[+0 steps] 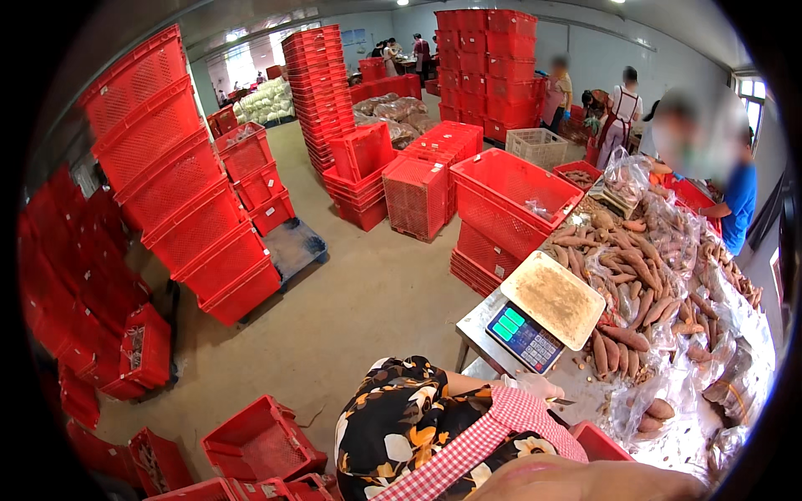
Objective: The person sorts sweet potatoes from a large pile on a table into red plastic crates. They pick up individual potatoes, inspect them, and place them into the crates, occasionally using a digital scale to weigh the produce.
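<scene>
My left hand [531, 384], in a pale thin glove, is closed around a small knife [562, 401] whose short blade points right, over the edge of a metal table [479, 322]. My right hand is out of view; bare skin of my arm or shoulder fills the bottom edge. Just beyond my left hand stands a digital scale [525, 338] with lit green displays and a dirt-stained, otherwise bare tray [554, 299]. Behind and right of it lies a large heap of sweet potatoes [633, 263]. Clear plastic bags [677, 401] lie at the right, one around a few sweet potatoes [658, 410].
A red crate [598, 441] is beside the table near my apron. Stacked red crates [501, 194] adjoin its far left edge. Tall crate stacks [182, 188] and a blue pallet [294, 250] stand left. A person in blue [739, 203] and other workers are across the table and farther back.
</scene>
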Motion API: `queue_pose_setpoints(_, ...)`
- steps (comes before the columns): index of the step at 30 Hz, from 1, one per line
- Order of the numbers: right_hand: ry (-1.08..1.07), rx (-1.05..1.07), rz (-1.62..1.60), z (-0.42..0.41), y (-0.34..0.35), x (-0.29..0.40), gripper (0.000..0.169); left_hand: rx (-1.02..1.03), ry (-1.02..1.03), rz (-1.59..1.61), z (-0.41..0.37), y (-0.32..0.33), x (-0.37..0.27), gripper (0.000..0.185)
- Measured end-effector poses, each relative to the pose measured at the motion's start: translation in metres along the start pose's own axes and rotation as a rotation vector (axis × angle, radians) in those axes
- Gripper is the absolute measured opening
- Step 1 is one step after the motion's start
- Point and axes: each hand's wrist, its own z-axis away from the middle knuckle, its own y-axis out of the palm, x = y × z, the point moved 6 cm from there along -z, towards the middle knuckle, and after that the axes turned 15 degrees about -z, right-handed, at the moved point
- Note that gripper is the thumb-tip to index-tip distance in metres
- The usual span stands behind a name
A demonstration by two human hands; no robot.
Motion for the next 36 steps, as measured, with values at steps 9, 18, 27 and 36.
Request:
queue_pose_setpoints(9,-0.031,0.057,-0.032,0.010,0.010,0.006,0.041,0.065,-0.051,-0.019,0.019,-0.010,-0.015,0.033)
queue_pose_setpoints(18,-0.013,0.062,-0.028,0.021,0.002,0.004,0.041,0.066,-0.102,0.108,0.019,-0.007,-0.015,0.033)
queue_pose_setpoints(27,-0.013,0.106,-0.050,0.022,0.026,0.021,0.042,0.061,-0.049,0.018,0.030,-0.019,-0.021,0.034)
queue_pose_setpoints(36,-0.050,0.163,-0.096,0.029,0.086,0.058,0.042,0.041,-0.086,0.110,0.054,0.013,-0.004,0.026)
